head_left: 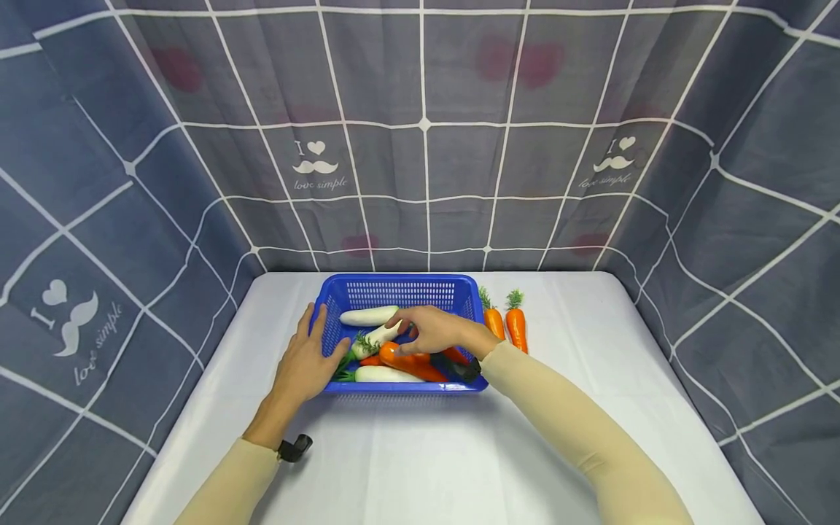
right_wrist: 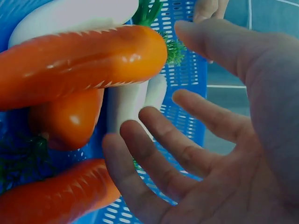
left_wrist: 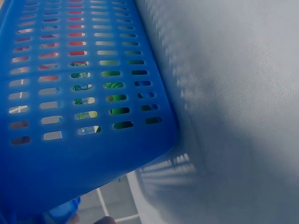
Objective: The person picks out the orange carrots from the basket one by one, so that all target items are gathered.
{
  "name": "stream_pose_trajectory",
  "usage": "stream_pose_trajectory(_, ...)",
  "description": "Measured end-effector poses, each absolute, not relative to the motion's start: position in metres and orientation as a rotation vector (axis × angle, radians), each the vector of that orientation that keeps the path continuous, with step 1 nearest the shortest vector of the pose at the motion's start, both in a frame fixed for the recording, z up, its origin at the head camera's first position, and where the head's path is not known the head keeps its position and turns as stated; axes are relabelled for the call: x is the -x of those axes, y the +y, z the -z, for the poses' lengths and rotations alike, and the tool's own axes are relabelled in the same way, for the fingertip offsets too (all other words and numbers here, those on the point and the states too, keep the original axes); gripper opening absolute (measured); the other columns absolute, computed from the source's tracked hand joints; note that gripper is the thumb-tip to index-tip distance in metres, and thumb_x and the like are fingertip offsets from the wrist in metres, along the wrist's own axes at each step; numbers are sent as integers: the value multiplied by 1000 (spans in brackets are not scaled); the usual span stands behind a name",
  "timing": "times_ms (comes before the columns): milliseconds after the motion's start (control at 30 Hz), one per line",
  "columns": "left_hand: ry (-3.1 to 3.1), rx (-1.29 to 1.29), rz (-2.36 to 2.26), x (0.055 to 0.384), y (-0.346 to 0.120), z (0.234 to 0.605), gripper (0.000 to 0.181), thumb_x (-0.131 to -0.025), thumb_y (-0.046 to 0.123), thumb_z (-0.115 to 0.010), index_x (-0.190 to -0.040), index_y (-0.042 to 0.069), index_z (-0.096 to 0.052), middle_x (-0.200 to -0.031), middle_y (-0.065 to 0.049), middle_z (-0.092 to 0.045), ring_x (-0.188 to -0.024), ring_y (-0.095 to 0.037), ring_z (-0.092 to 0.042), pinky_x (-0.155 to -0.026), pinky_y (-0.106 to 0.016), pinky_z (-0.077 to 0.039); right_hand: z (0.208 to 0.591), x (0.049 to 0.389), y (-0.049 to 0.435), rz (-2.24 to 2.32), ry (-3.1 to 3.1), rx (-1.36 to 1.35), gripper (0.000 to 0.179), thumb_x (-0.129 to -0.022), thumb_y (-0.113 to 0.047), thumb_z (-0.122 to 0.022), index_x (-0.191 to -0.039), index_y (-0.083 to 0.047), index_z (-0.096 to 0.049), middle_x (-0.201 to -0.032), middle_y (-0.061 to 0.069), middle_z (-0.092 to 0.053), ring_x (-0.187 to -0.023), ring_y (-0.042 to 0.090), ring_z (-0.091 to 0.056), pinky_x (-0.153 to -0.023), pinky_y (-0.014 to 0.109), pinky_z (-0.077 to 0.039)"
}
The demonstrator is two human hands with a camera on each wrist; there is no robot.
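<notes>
A blue plastic basket (head_left: 407,388) holds several toy vegetables, among them white radishes (head_left: 369,316) and orange carrots (head_left: 394,356). My left hand (head_left: 303,370) rests at the basket's left end with fingers extended and spread. In the left wrist view the slotted basket wall (left_wrist: 84,154) fills much of the picture, and only small bits of fingers show at the bottom. Over the basket's contents hovers my right hand (head_left: 436,332). The right wrist view shows its fingers (right_wrist: 159,154) spread and loosely bent, holding nothing, beside a large carrot (right_wrist: 107,58) and white radishes (right_wrist: 128,105).
Two carrots (head_left: 516,329) with green tops lie on the white table (head_left: 420,452), just right of the basket. Grey checked curtains (head_left: 420,160) stand behind and on both sides. A black wrist camera (head_left: 295,448) sits on the left wrist.
</notes>
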State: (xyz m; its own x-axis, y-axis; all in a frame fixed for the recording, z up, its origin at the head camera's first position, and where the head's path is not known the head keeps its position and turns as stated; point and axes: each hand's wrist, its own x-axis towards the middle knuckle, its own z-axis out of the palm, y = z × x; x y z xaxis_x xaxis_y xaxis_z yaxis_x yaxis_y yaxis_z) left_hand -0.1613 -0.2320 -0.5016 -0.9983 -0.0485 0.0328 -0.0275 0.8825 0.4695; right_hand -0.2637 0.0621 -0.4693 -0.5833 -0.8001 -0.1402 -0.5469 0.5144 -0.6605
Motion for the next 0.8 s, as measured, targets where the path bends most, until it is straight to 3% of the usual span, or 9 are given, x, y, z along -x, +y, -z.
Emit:
stream_pose_trajectory(200, -3008, -61, 751, 161, -232, 502, 96, -119, 52, -61, -189, 10, -10, -197, -25, -2, -169, -66, -37, -127, -87, -42, 474, 270, 58, 802, 2238, 1069, 60, -105, -34, -89, -159, -14, -70, -147, 19, -78, -126, 34, -82, -102, 40, -71)
stream_pose_trajectory(400, -3006, -58, 747, 162, -232, 502, 96, -119, 52, -61, -189, 10, -10, -197, -25, -3, -168, -66, -38, -127, -87, -42, 476, 271, 51, 787, 2209, 1096, 58, -103, -31, -91, -155, -14, -73, -147, 15, -80, -126, 31, -83, -114, 44, -67)
stream_pose_trajectory(567, -3014, -61, 744, 162, -232, 502, 97, -119, 54, -61, -189, 10, -10, -197, -25, -2, -169, -66, -36, -129, -86, -41, 477, 269, 48, 794, 2193, 1096, 51, -102, -24, -93, -149, -14, -77, -143, 14, -81, -124, 29, -82, -116, 44, -66)
stream_pose_trajectory(800, -3016, -59, 750, 161, -232, 501, 97, -119, 55, -59, -188, 9, -9, -197, -25, -1, -171, -66, -34, -131, -85, -39, 478, 267, 48, 756, 2244, 1088, 40, -101, -20, -94, -138, -17, -80, -132, 10, -83, -117, 23, -80, -106, 37, -67)
